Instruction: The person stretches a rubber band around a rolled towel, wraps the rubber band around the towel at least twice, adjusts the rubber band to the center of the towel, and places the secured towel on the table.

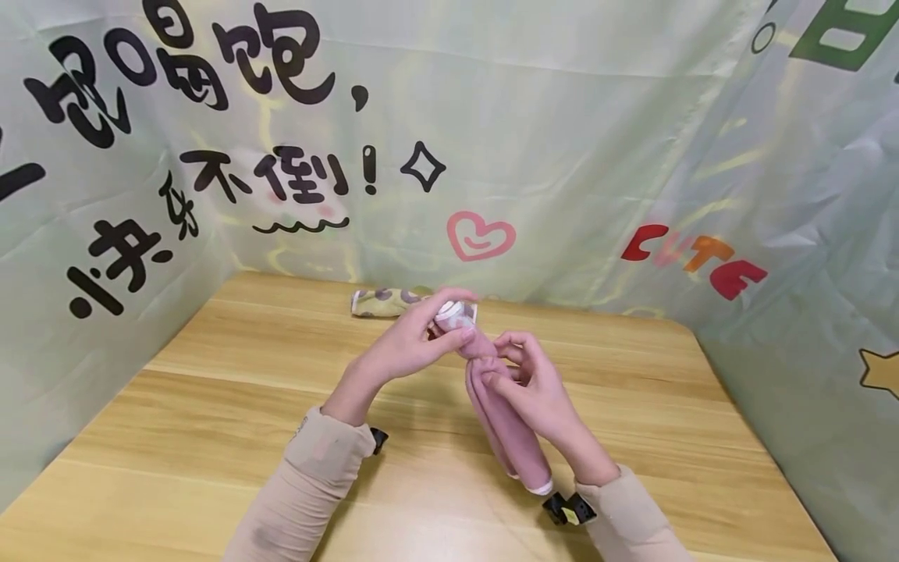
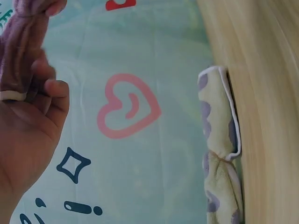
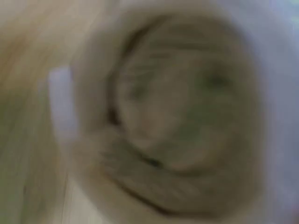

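Note:
Above the middle of the table is a rolled pink towel (image 1: 516,437), drawn in at a narrow waist. My left hand (image 1: 407,339) holds its upper end, where a pale patterned part and white edging show. At the waist, the thumb and fingers of my right hand (image 1: 537,394) pinch the towel; whether a band is there cannot be made out. The left wrist view has the pink towel (image 2: 21,60) in the curled fingers of my left hand (image 2: 28,140). Close to the right wrist camera, a blurred coiled cloth end (image 3: 187,107) fills most of the view.
A rolled yellow towel (image 1: 379,303) with dark spots lies at the back of the wooden table (image 1: 232,406), tied round its middle with a thin band. Printed cloth walls (image 1: 562,156) stand along the back and both sides. Dark wrist devices (image 1: 567,509) sit under the sleeves.

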